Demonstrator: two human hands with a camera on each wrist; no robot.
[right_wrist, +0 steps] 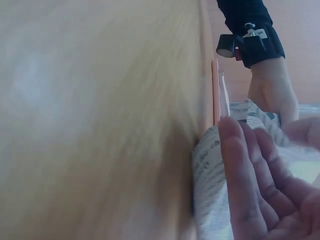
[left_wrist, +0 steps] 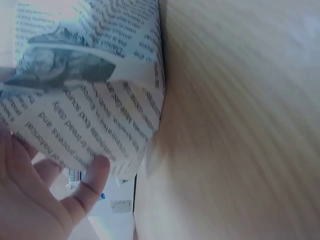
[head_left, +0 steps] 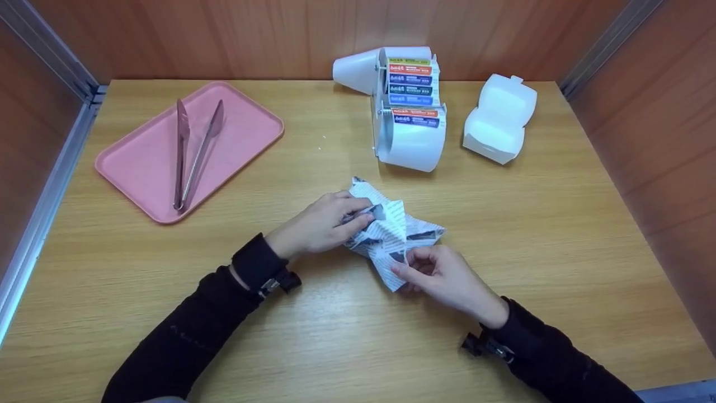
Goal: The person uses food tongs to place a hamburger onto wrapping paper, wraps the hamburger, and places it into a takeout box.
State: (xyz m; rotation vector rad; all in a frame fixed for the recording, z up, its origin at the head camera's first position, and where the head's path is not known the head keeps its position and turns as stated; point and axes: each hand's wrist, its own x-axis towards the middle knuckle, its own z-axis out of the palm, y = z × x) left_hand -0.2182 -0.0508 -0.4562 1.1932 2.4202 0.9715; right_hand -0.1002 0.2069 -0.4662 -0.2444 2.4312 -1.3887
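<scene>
A sheet of newsprint-patterned wrapping paper (head_left: 386,229) lies folded into a bulky packet at the table's middle, its corners sticking out. Whatever it may enclose is hidden. The left hand (head_left: 330,221) holds the packet's left side, thumb and fingers bent over a fold. In the left wrist view, printed text and a grey picture show on the paper (left_wrist: 85,110) beside that hand (left_wrist: 45,185). At the near right corner, the right hand (head_left: 442,277) pinches the paper's edge between thumb and fingers. Its fingers (right_wrist: 237,170) lie along the paper (right_wrist: 210,175) in the right wrist view.
A pink tray (head_left: 140,162) with metal tongs (head_left: 180,151) on it lies at the back left. Behind the packet stands a white dispenser (head_left: 411,140) with coloured labels. An open white clamshell box (head_left: 495,131) is at the back right. Wooden panels (head_left: 313,36) border the table.
</scene>
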